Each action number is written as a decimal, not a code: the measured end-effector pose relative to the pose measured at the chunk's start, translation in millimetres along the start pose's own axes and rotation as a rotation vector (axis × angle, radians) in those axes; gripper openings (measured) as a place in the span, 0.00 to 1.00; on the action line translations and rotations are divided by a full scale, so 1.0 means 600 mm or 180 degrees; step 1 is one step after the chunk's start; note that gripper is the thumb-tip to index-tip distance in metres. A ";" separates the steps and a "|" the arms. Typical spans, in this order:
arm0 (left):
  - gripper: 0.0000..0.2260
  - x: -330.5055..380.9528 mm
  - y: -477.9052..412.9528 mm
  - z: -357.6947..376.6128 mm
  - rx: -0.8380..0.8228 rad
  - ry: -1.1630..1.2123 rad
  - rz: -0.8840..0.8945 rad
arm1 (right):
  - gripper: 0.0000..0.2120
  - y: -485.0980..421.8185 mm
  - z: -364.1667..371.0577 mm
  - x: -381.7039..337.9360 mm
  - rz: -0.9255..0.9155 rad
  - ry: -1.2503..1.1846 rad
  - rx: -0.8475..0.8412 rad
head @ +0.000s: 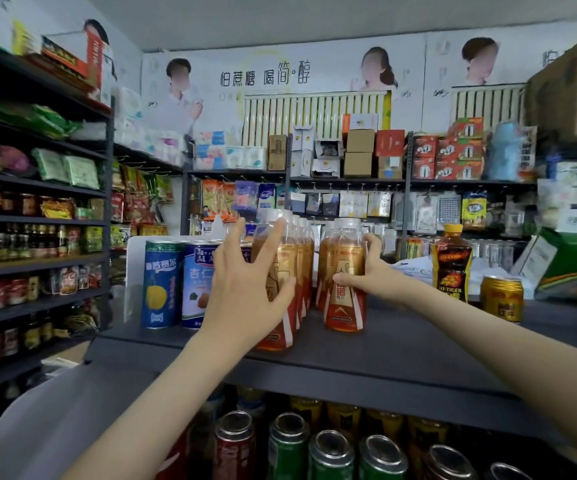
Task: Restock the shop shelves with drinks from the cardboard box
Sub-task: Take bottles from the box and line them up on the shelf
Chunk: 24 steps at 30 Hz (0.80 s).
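On the dark top shelf [401, 344] stand two rows of amber drink bottles with orange labels. My left hand [245, 289] has its fingers spread straight against the front bottle of the left row [280, 327]. My right hand [370, 271] grips the front bottle of the right row [346, 289] around its middle, thumb across the label. Both bottles stand upright on the shelf. The cardboard box is not in view.
Left of the bottles stand a blue can [160, 282] and a pale blue can [198, 282]. To the right are a dark energy drink bottle [451, 261] and a gold can [502, 297]. Cans fill the lower shelf [315, 448]. Stocked shelves line the left wall.
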<state>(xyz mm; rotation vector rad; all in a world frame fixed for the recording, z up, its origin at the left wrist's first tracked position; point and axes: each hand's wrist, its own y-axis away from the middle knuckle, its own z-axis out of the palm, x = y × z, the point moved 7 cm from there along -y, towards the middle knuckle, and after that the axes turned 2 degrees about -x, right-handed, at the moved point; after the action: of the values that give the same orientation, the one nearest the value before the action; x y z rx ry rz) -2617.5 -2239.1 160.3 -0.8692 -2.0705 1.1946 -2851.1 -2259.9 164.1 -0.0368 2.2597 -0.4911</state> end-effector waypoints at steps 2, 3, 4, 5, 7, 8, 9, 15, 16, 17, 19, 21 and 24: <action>0.34 -0.001 0.003 0.003 0.0062 -0.0327 0.0218 | 0.55 -0.002 0.009 -0.002 -0.0073 0.0402 0.0120; 0.33 -0.004 0.004 0.006 0.0098 -0.0434 0.0329 | 0.57 0.002 0.017 -0.005 -0.0184 0.0698 0.0220; 0.32 -0.008 0.004 0.011 0.0083 -0.0479 0.0398 | 0.57 0.008 0.028 -0.009 -0.0296 0.0963 0.0299; 0.32 -0.011 0.004 0.019 0.0031 -0.0504 0.0448 | 0.56 0.016 0.038 -0.012 -0.0377 0.1153 0.0336; 0.32 -0.013 0.005 0.037 -0.0066 -0.0555 0.0576 | 0.51 0.022 0.053 -0.010 -0.0351 0.1364 0.0299; 0.31 -0.011 0.006 0.043 -0.0093 -0.0584 0.0632 | 0.50 0.019 0.057 -0.008 -0.0302 0.1399 0.0283; 0.31 -0.009 0.006 0.047 -0.0098 -0.0607 0.0669 | 0.50 0.014 0.060 -0.008 -0.0269 0.1385 0.0298; 0.29 -0.016 0.009 0.051 0.0013 -0.0602 0.0724 | 0.50 -0.018 0.070 0.004 -0.0278 0.1334 0.0330; 0.29 -0.017 0.009 0.052 0.0008 -0.0608 0.0735 | 0.49 -0.019 0.070 0.004 -0.0238 0.1347 0.0311; 0.29 -0.018 0.009 0.053 0.0000 -0.0618 0.0745 | 0.48 -0.019 0.070 0.003 -0.0183 0.1357 0.0306; 0.29 -0.020 0.009 0.054 0.0012 -0.0635 0.0763 | 0.47 -0.019 0.070 0.001 -0.0101 0.1380 0.0300; 0.28 -0.021 0.009 0.054 0.0043 -0.0652 0.0749 | 0.47 -0.021 0.075 -0.002 -0.0110 0.1397 0.0284; 0.28 -0.018 0.011 0.054 0.0104 -0.0622 0.0723 | 0.50 -0.028 0.079 -0.001 -0.0119 0.1486 0.0392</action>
<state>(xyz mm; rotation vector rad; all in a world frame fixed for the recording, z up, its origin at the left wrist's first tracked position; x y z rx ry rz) -2633.7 -2261.2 138.9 -1.0298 -2.1410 1.4817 -2818.2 -2291.5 142.3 0.1094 2.6801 -0.7171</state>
